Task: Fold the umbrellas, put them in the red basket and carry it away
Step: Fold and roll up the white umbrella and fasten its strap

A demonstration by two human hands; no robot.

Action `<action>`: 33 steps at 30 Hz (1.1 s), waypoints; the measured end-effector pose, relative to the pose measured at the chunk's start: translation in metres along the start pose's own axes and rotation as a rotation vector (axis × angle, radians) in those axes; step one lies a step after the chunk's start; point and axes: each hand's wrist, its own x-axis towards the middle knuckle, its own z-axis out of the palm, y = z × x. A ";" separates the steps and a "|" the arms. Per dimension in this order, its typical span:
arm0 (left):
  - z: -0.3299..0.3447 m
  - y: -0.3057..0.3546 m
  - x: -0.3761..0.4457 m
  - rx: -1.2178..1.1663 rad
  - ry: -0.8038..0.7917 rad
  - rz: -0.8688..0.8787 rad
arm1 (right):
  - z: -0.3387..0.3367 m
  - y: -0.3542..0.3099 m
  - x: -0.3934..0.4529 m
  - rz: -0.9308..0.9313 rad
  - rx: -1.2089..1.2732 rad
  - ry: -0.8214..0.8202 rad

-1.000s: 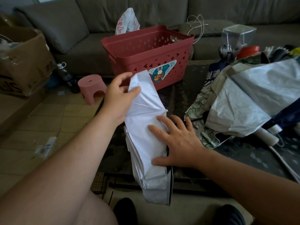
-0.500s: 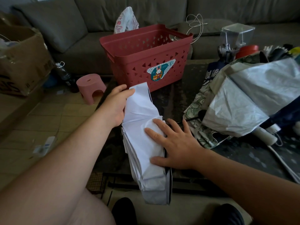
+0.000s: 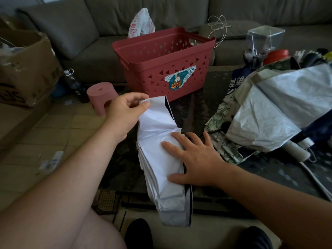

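Note:
A silver-white umbrella with a dark edge lies flattened lengthwise on the dark table, its near end hanging over the front edge. My left hand pinches the far end of its canopy between thumb and fingers. My right hand presses flat on its middle with fingers spread. The red basket stands just beyond, at the table's far side, with nothing visible inside. To the right, a pile of other umbrellas lies unfolded, silver on top, green patterned and dark blue beneath.
A grey sofa runs along the back. A pink stool, a bottle and a cardboard box stand on the floor at left. A clear container and a red tub sit behind the umbrella pile.
My left hand has lowered the raised far end of the canopy toward the table and now pinches it. My right hand stays pressed on the middle.

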 end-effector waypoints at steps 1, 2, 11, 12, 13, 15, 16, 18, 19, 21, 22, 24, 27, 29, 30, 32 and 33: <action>0.000 -0.001 0.001 -0.013 0.014 0.006 | 0.000 0.000 0.000 0.000 0.000 -0.001; 0.001 -0.001 0.001 -0.048 0.035 -0.003 | -0.001 -0.001 -0.001 0.000 0.002 -0.001; -0.003 -0.012 0.009 0.027 0.114 -0.034 | -0.005 -0.001 0.000 0.004 0.006 -0.009; -0.005 -0.014 0.011 0.091 0.148 -0.015 | -0.005 -0.002 0.000 0.005 0.008 -0.009; -0.006 -0.016 0.012 0.124 0.173 -0.009 | -0.006 -0.002 0.000 0.004 0.009 -0.009; -0.008 -0.019 0.015 0.129 0.187 -0.011 | -0.007 -0.002 0.000 0.001 0.011 -0.003; -0.009 -0.020 0.017 0.116 0.183 -0.018 | -0.007 -0.002 0.000 0.000 0.011 0.001; -0.008 -0.021 0.021 0.066 0.164 -0.054 | -0.007 -0.003 -0.001 0.000 0.009 0.003; -0.007 -0.021 0.023 0.034 0.137 -0.084 | -0.008 -0.003 -0.001 0.000 0.009 0.003; -0.006 -0.021 0.027 -0.054 0.045 -0.207 | -0.008 -0.003 0.000 0.001 0.012 -0.002; -0.005 -0.022 0.028 -0.111 -0.007 -0.282 | -0.008 -0.003 0.000 0.002 0.014 -0.005; -0.004 -0.025 0.028 -0.191 -0.085 -0.429 | -0.008 -0.003 0.001 0.005 0.020 -0.013; -0.004 -0.033 0.026 -0.226 -0.135 -0.549 | -0.008 -0.003 0.000 0.007 0.035 -0.019; -0.005 -0.037 0.028 -0.290 -0.180 -0.574 | -0.007 -0.002 0.000 0.006 0.038 -0.017; -0.005 -0.036 0.030 -0.333 -0.192 -0.560 | -0.007 -0.002 0.000 0.006 0.038 -0.017; -0.003 -0.034 0.037 -0.399 -0.176 -0.495 | -0.006 -0.002 0.000 0.008 0.040 -0.019; 0.000 -0.031 0.040 -0.422 -0.148 -0.474 | -0.006 -0.002 0.000 0.009 0.041 -0.021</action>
